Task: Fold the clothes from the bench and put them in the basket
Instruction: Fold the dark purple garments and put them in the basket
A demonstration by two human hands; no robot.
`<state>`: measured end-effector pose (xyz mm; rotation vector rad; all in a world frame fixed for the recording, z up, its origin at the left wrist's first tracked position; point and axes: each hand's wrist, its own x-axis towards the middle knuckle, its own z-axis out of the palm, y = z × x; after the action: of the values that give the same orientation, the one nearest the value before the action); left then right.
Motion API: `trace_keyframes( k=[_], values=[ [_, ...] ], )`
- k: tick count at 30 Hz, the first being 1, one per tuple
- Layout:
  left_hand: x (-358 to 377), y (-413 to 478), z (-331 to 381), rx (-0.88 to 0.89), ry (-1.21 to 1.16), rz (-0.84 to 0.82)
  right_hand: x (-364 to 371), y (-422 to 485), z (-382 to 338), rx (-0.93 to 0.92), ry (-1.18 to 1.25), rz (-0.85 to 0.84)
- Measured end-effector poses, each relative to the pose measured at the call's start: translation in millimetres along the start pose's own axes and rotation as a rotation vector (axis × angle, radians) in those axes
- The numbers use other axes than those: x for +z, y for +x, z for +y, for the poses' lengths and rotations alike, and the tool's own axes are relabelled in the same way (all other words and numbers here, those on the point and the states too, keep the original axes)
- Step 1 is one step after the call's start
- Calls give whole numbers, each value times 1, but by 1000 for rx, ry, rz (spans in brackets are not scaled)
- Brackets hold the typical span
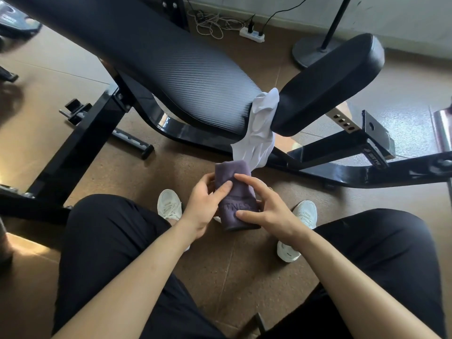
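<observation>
1. The counter (171,64), a padded weight bench, fills most of the view; no basket shows anywhere near it.
2. A white garment (259,133) hangs from the gap between the counter's two pads. It looks limp and light, and is best taken at its free lower hem.
3. The purple cloth (236,194), folded small, is held just in front of the counter. It looks soft and thick, possibly a towel; its lettering is partly covered.
4. The left hand (203,204) and right hand (266,211) grip it from either side.

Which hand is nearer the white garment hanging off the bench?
Right. The right hand holds the purple cloth just below the hanging end of the white garment; the left hand grips the cloth's other side, further left of it.
</observation>
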<state>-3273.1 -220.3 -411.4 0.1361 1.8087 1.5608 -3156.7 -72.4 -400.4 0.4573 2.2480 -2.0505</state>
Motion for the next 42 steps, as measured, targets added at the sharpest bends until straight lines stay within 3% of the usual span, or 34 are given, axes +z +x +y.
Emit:
trace_keyframes(
  k=[3,7,12,15,19,23,27,32,36,42],
  values=[
    [2,1,-10,24,8,-36,-5,3,8,63,39,-1],
    [5,1,-30,42,160,-284,-4,4,37,177,21,32],
    [5,30,-59,-56,317,-357,-13,15,74,369,40,-108],
    [14,65,-76,-123,388,-368,-34,35,99,439,-190,-164],
    [35,121,-113,-192,476,-295,-71,71,152,548,-497,12],
    [56,177,-160,-243,530,-221,-101,103,216,648,-696,30],
    [78,233,-202,-249,682,-207,-110,134,266,653,-750,-21],
    [94,286,-252,-201,701,-313,-114,157,313,615,-760,-13],
    [112,297,-281,-192,553,-344,-116,158,333,519,-832,52],
    [131,290,-307,-115,682,-245,-116,154,344,495,-827,65]
  ],
)
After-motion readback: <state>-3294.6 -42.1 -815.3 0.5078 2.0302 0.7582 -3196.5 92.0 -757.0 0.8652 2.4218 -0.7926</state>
